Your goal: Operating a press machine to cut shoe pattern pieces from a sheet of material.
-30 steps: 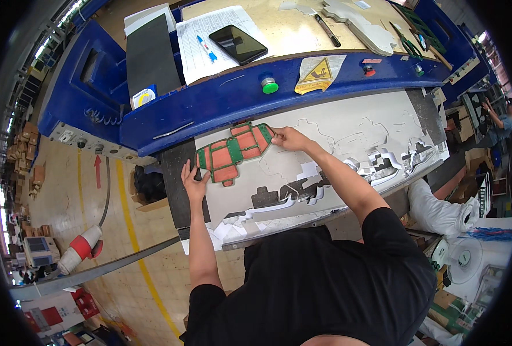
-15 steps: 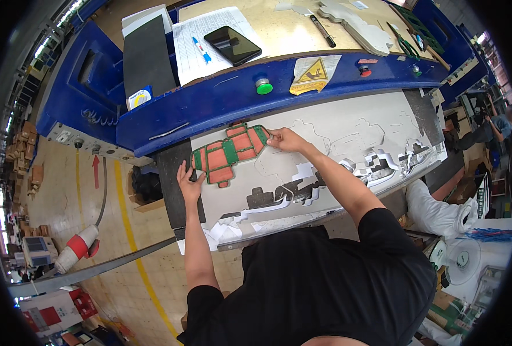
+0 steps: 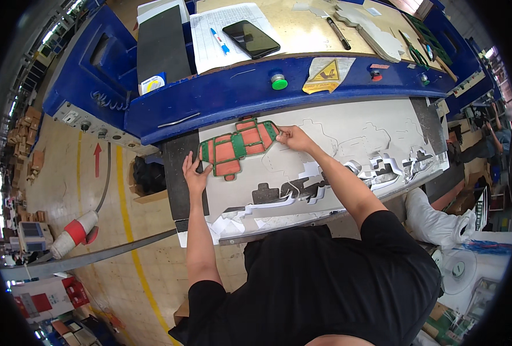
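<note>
A flat cutting die [image 3: 227,151] with green bands and orange-red pads lies on a large grey-white board sheet [image 3: 241,184]. Thumb and fingertips of my right hand [image 3: 296,140] pinch its right end. At the die's lower left corner, my left hand [image 3: 196,175] holds the edge between thumb and forefinger, its other fingers spread outward. Cut outlines of similar shapes [image 3: 357,142] mark the sheet to the right of the die. Along the near side, cut-out gaps and curled scrap strips [image 3: 279,205] show the dark bed underneath.
Beyond the sheet runs a blue machine beam [image 3: 210,96] with a green button [image 3: 279,82], a red button [image 3: 376,75] and a yellow warning sign [image 3: 327,72]. On the shelf above lie a phone [image 3: 251,39], papers [image 3: 201,55], a marker [image 3: 338,33] and scissors [image 3: 414,51]. A white sack [image 3: 435,216] stands at right.
The whole view has shifted and turned slightly. Both hands remain at the same ends of the die, which shows little or no movement on the sheet.
</note>
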Action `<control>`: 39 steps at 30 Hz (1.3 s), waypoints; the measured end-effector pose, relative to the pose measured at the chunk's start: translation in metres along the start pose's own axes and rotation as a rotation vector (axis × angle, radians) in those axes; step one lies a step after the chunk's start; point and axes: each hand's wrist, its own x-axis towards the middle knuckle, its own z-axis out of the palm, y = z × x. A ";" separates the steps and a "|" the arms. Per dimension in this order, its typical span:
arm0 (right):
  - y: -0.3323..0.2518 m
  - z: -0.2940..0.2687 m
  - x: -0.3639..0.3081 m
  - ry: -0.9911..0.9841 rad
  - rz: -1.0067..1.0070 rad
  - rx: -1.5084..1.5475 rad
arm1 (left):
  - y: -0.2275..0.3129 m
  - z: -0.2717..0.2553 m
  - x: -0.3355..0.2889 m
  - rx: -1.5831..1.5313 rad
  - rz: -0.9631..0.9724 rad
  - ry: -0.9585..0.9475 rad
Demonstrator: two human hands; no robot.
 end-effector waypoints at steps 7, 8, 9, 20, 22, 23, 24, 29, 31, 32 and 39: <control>-0.006 0.000 -0.003 0.010 0.036 0.040 | 0.000 0.003 0.000 0.021 0.008 0.001; -0.006 0.000 -0.003 0.017 0.031 0.029 | 0.000 0.003 0.001 0.020 0.011 0.001; -0.006 0.000 -0.003 0.025 0.025 0.018 | 0.001 0.002 0.002 0.021 0.017 0.000; 0.008 0.004 0.003 0.081 -0.027 0.038 | -0.003 0.004 0.002 0.039 0.036 -0.025; 0.006 0.005 0.002 0.087 -0.034 0.056 | -0.005 0.004 0.002 0.034 0.025 -0.032; 0.001 0.007 0.001 0.078 -0.026 0.042 | -0.007 0.003 0.000 0.036 0.034 -0.032; -0.004 0.009 -0.001 0.069 -0.018 0.028 | -0.010 0.001 -0.002 0.041 0.029 -0.029; 0.003 0.006 0.000 0.115 -0.038 0.024 | -0.008 0.007 0.001 0.037 0.050 -0.030; 0.004 0.008 0.001 0.107 -0.044 0.003 | -0.012 0.007 -0.001 0.035 0.043 -0.010; 0.006 0.008 0.001 0.127 -0.067 0.010 | -0.013 0.008 0.000 0.038 0.047 -0.011; 0.009 0.015 -0.003 0.290 -0.193 -0.130 | -0.027 0.011 0.002 0.082 0.132 -0.018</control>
